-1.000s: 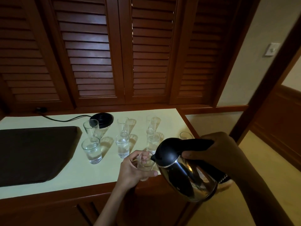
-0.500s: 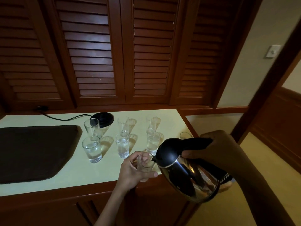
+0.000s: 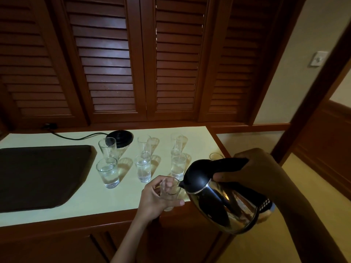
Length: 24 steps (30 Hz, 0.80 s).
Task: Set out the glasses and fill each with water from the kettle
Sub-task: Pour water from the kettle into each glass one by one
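Observation:
My left hand grips a clear glass at the counter's front edge. My right hand holds the black handle of a steel kettle, tilted left with its spout touching the held glass's rim. On the pale counter stand two rows of glasses. The front three hold water. The back three look empty. Another glass rim shows behind the kettle.
A dark mat covers the counter's left part. The black kettle base with its cord sits at the back, by the louvred wooden doors. The counter's right edge drops to a carpeted floor.
The view has shifted slightly. Both hands, the held glass and the tilted kettle keep nearly the same pose.

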Available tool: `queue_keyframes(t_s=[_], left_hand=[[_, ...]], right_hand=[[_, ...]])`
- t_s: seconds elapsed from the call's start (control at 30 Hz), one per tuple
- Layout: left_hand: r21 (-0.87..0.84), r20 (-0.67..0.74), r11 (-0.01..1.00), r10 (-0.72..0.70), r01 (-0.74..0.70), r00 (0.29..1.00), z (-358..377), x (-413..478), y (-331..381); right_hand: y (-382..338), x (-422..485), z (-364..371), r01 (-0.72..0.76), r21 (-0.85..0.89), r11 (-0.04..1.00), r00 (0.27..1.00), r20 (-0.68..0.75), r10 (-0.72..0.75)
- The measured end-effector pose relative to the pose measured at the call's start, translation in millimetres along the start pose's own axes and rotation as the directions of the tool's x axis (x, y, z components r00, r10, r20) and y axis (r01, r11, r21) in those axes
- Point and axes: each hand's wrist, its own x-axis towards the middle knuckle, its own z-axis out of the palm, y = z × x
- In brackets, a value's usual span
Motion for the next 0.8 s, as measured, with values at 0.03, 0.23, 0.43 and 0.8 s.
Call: queue_keyframes(t_s=[0.03, 0.23, 0.43, 0.8], left_hand=[[0.001, 0.002, 1.0, -0.001, 0.001, 1.0, 0, 0, 0], [0.008, 0.015, 1.0, 0.004, -0.004, 1.0, 0, -2, 2], [0.004, 0.027, 1.0, 0.002, -0.002, 1.0, 1, -4, 2], [0.02, 0.021, 1.0, 0.004, -0.004, 1.0, 2, -4, 4]], right_hand=[[0, 0, 0, -0.002, 0.003, 1.0, 1.0, 0.001, 0.002], [0, 0, 0, 0.001, -0.021, 1.0, 1.0, 0.001, -0.001], [5, 4, 1, 0.011, -0.053, 0.999, 1.0, 0.003, -0.011], [10, 5, 0, 0.011, -0.016, 1.0, 1.0, -0.001, -0.011]])
